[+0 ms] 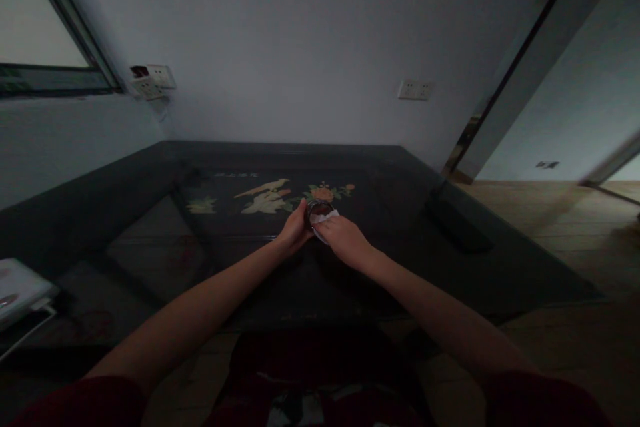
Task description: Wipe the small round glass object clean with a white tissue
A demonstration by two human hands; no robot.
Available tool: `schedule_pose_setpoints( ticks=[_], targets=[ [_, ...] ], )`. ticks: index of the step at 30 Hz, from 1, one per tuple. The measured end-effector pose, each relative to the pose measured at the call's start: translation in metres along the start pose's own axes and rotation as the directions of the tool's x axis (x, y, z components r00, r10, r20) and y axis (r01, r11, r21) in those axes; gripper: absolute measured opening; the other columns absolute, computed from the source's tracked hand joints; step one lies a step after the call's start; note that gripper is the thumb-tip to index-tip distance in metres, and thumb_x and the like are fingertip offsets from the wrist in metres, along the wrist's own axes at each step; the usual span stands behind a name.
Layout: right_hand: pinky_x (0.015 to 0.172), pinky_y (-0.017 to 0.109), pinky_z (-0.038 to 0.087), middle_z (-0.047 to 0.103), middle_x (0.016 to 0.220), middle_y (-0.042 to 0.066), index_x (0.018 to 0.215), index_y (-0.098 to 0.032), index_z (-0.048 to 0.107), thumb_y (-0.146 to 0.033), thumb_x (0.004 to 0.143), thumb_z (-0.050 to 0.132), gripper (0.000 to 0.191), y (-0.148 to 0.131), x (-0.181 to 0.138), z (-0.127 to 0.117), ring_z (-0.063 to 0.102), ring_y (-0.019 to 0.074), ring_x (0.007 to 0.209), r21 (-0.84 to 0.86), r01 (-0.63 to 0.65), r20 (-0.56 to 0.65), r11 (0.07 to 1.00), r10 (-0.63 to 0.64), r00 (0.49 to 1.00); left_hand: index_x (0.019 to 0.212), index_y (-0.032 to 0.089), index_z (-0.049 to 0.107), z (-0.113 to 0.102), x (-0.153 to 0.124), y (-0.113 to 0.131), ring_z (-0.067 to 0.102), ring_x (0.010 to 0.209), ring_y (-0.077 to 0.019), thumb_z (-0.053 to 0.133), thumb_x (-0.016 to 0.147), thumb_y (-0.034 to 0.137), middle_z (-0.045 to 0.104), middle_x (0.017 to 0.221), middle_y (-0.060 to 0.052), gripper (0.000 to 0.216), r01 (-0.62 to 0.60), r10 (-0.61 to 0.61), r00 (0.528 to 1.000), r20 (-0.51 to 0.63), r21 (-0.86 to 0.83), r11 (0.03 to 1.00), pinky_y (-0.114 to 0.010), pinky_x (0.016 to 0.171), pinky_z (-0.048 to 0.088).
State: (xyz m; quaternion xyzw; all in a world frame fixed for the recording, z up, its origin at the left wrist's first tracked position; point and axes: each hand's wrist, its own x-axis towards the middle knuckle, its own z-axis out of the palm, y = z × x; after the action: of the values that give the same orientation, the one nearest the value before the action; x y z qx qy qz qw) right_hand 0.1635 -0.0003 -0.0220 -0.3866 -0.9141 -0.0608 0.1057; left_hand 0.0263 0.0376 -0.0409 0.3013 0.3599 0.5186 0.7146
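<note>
A small round glass object [319, 209] with a dark rim stands on the dark glass-topped table [400, 213], near its painted bird and flower design. My left hand [295, 229] wraps around the glass object's left side, fingers curled against it. My right hand [345, 240] is closed on a white cloth or tissue [325, 219] and presses it against the glass object's right side. Both arms reach forward from red sleeves.
A dark remote-like object [457, 225] lies on the table's right side. A white device [20, 287] sits at the far left. Wall sockets [153, 80] hang above the table's back left corner; another socket [415, 89] is on the back wall. Wooden floor lies to the right.
</note>
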Motion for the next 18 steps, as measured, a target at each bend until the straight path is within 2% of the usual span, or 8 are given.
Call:
schedule_pose_setpoints(
  ticks=[4, 6, 9, 14, 16, 18],
  targets=[
    [0.1, 0.038, 0.041, 0.068, 0.109, 0.017, 0.105, -0.006, 0.068, -0.008, 0.091, 0.047, 0.025, 0.002, 0.002, 0.003, 0.06, 0.0243, 0.106, -0.229, 0.011, -0.021, 0.973, -0.016, 1.0, 0.099, 0.012, 0.068, -0.002, 0.001, -0.001, 0.066, 0.082, -0.0181, 0.034, 0.099, 0.039, 0.071, 0.098, -0.012, 0.044, 0.0, 0.0, 1.0, 0.005, -0.008, 1.0, -0.026, 0.065, 0.054],
    [0.102, 0.038, 0.041, 0.068, 0.111, 0.017, 0.106, -0.005, 0.068, -0.007, 0.09, 0.047, 0.026, 0.003, 0.003, 0.004, 0.059, 0.0247, 0.109, -0.262, 0.008, -0.035, 0.965, -0.018, 0.999, 0.1, 0.012, 0.068, -0.003, 0.001, -0.001, 0.066, 0.083, -0.018, 0.035, 0.098, 0.039, 0.071, 0.101, -0.012, 0.042, -0.002, 0.002, 1.0, 0.0, -0.012, 1.0, -0.027, 0.067, 0.054],
    [0.099, 0.039, 0.042, 0.068, 0.111, 0.018, 0.106, -0.004, 0.068, -0.008, 0.091, 0.047, 0.026, 0.004, 0.003, 0.004, 0.059, 0.0252, 0.108, -0.222, 0.006, -0.028, 0.975, -0.013, 1.0, 0.099, 0.012, 0.068, -0.003, 0.002, -0.001, 0.065, 0.082, -0.0177, 0.035, 0.098, 0.039, 0.071, 0.101, -0.013, 0.043, -0.001, 0.001, 1.0, -0.007, -0.002, 1.0, -0.027, 0.067, 0.054],
    [0.096, 0.039, 0.044, 0.069, 0.111, 0.016, 0.112, -0.007, 0.065, -0.003, 0.087, 0.046, 0.032, 0.003, 0.001, 0.004, 0.061, 0.0237, 0.106, 0.076, -0.01, -0.046, 0.997, 0.013, 0.999, 0.1, 0.01, 0.069, -0.004, 0.004, -0.002, 0.068, 0.082, -0.0194, 0.036, 0.098, 0.041, 0.072, 0.094, -0.014, 0.045, -0.001, 0.001, 1.0, 0.006, 0.019, 1.0, -0.028, 0.069, 0.055],
    [0.096, 0.038, 0.045, 0.068, 0.115, 0.015, 0.119, -0.01, 0.062, 0.0, 0.083, 0.046, 0.041, 0.003, 0.003, 0.008, 0.061, 0.0226, 0.108, 0.261, -0.053, -0.069, 0.964, 0.073, 0.995, 0.101, 0.01, 0.068, -0.004, 0.005, -0.003, 0.069, 0.079, -0.0192, 0.036, 0.098, 0.039, 0.073, 0.089, -0.013, 0.044, -0.018, 0.018, 1.0, -0.015, 0.008, 1.0, -0.028, 0.071, 0.055],
    [0.099, 0.038, 0.045, 0.065, 0.123, 0.013, 0.126, -0.013, 0.058, -0.001, 0.079, 0.047, 0.05, 0.002, 0.005, 0.013, 0.06, 0.022, 0.113, 0.459, -0.098, -0.083, 0.883, 0.152, 0.985, 0.1, 0.009, 0.068, -0.004, 0.005, -0.004, 0.069, 0.074, -0.0183, 0.038, 0.097, 0.038, 0.073, 0.085, -0.012, 0.042, -0.044, 0.044, 0.998, -0.052, 0.01, 0.999, -0.028, 0.071, 0.055]
  ],
)
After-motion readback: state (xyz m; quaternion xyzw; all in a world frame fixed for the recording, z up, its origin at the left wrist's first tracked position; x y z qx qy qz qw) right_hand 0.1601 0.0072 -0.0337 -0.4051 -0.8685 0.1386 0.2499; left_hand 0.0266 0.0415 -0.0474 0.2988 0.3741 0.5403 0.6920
